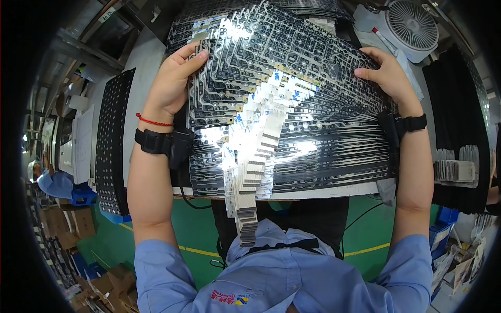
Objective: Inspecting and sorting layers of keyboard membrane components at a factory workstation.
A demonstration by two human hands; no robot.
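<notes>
I see my left hand [175,78] gripping the left edge of one fanned stack of circuit sheets [292,109], too many to count, on the table [146,62]; my right hand [386,73] grips its right edge.

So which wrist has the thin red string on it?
The left wrist: a red string circles it just above the black band. The right wrist carries only a black band.

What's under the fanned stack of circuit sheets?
The sheets hide the table; only its pale edge shows below. Both hands, left and right, grip the stack's sides.
</notes>
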